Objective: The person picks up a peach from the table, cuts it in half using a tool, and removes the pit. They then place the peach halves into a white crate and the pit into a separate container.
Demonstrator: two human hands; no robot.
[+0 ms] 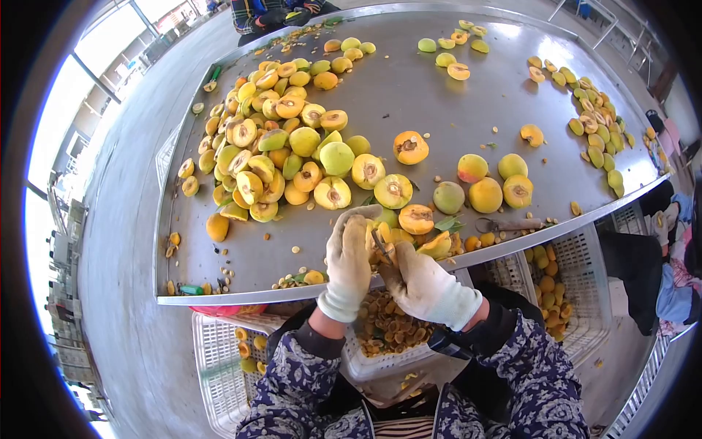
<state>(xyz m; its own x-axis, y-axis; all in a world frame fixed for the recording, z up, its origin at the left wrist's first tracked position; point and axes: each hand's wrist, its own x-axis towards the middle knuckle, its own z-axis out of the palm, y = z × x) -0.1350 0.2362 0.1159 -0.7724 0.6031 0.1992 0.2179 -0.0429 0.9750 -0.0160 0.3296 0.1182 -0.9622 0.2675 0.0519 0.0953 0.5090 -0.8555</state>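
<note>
My gloved left hand (349, 256) is at the near edge of the metal table, its fingers closed around a yellow apricot piece (373, 233) that they partly hide. Against it, my gloved right hand (431, 284) grips a thin dark metal tool (381, 247), whose tip points at the fruit. Just beyond the hands lie a halved apricot with its stone showing (417, 219) and a cut yellow-green half (436, 246). A large heap of whole and halved apricots (290, 107) spreads to the left.
The grey metal table (409, 80) has a raised rim. A ring-ended tool with a wooden handle (512, 224) rests at right. Below are a white crate of brown stones (391, 322) and crates of fruit (596, 293). Other people (267, 14) sit at the far side and right.
</note>
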